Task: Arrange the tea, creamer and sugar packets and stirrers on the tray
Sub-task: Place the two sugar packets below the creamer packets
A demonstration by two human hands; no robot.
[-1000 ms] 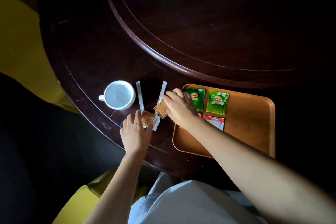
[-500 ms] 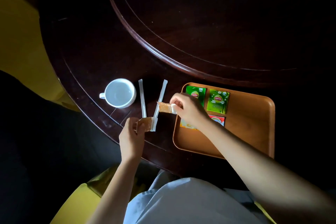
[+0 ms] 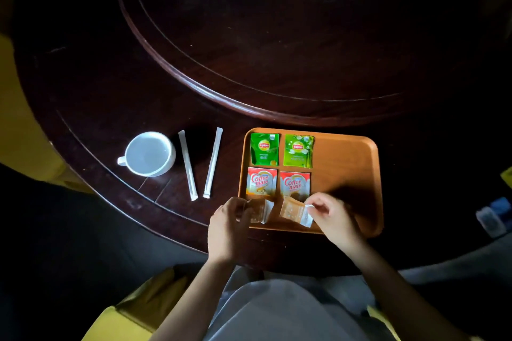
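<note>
An orange tray (image 3: 346, 169) lies on the dark table. Two green tea packets (image 3: 264, 149) (image 3: 298, 150) sit in its far left corner, two red creamer packets (image 3: 261, 182) (image 3: 294, 185) just below them. My left hand (image 3: 228, 225) pinches a brown sugar packet (image 3: 259, 211) over the tray's near left corner. My right hand (image 3: 332, 216) pinches a second brown sugar packet (image 3: 295, 210) by its white end, beside the first. Two white wrapped stirrers (image 3: 187, 165) (image 3: 212, 162) lie on the table left of the tray.
A white cup (image 3: 149, 153) stands left of the stirrers. A raised round turntable (image 3: 277, 36) fills the table's middle behind the tray. The table's curved edge runs just below my hands. Yellow chair fabric (image 3: 19, 124) shows at the left.
Both hands carried their sugar packets from beside the stirrers rightward to the tray's near edge. The creamer packets, earlier covered by my right hand, now show fully.
</note>
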